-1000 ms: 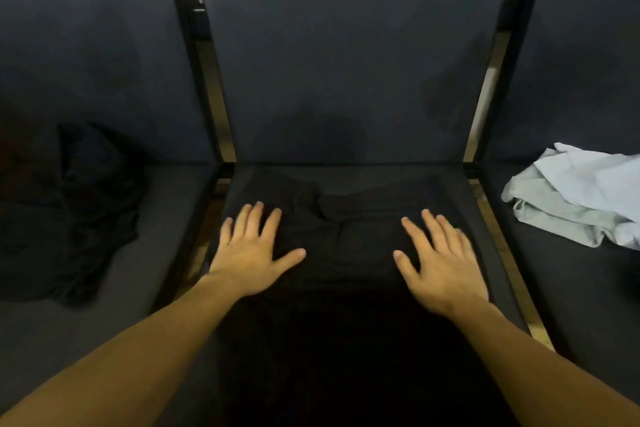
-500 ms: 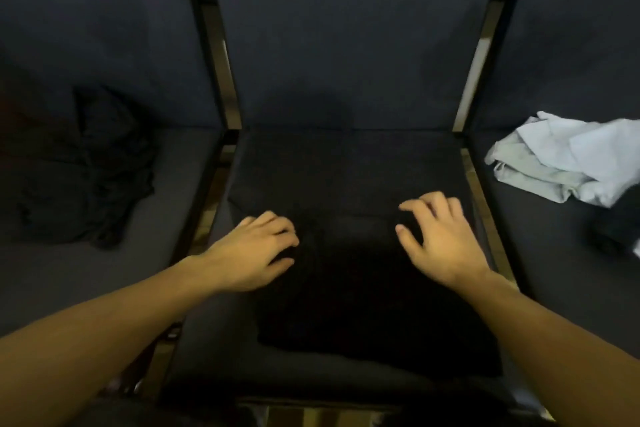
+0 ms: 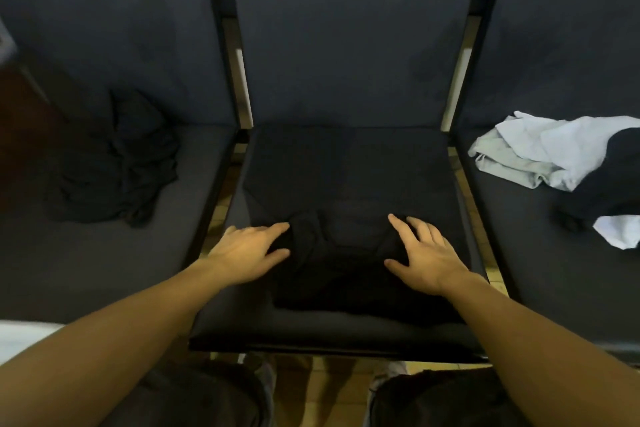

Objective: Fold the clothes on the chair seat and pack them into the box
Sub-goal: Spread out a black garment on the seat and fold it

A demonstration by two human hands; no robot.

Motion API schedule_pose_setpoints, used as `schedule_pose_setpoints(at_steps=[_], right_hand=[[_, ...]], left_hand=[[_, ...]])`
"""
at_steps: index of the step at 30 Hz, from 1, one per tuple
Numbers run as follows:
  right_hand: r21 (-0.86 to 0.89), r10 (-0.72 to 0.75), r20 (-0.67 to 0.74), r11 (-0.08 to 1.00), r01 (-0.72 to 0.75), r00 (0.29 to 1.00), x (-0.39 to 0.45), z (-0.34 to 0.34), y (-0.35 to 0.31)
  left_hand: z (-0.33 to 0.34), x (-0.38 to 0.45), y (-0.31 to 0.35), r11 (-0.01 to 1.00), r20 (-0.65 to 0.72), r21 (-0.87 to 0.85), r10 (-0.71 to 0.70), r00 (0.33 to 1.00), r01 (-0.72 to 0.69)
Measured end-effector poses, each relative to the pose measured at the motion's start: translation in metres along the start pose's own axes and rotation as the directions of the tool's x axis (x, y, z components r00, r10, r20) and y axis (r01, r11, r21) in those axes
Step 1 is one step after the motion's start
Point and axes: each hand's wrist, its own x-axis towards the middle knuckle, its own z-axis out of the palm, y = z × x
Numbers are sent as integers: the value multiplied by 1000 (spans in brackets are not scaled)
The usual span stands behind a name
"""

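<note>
A black garment (image 3: 346,274) lies on the middle chair seat (image 3: 346,333), bunched into creases between my hands. My left hand (image 3: 247,253) rests on its left part, fingers stretched out and thumb spread beside a fold of cloth. My right hand (image 3: 427,255) presses on its right part with straight fingers. The garment's edges blend into the dark seat and are hard to trace. No box is in view.
A crumpled dark garment (image 3: 117,166) lies on the left seat. The right seat holds a pale blue garment (image 3: 540,149), a black one (image 3: 606,191) over it and a white piece (image 3: 620,230). My knees show below the seat's front edge.
My hands lay flat farther back, then curled and drew the cloth toward me. Now the fingers are straight again on the bunched garment, and the view has tipped down.
</note>
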Motion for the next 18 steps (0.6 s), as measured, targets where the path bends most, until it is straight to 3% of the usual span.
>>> schedule_pose_setpoints(at_steps=[8,13,15,18], right_hand=[[22,6,-1,1000,-6,1000,10,0,9],[35,4,-18,999,-3,1000,13,1,13],[37,3,-22,999,-2,1000,13,0,14],[57,2,-29,998,-1,1000,12,-1,14]], left_hand=[[-7,14,-4,994,-48,-22,103,994,-104],[-18,-2,-32,977,3,-166,137,991,-135],[-24,-13,-45,977,63,-113,189,980,-181],[-24,-30,-64,957,165,118,243,956,-264]])
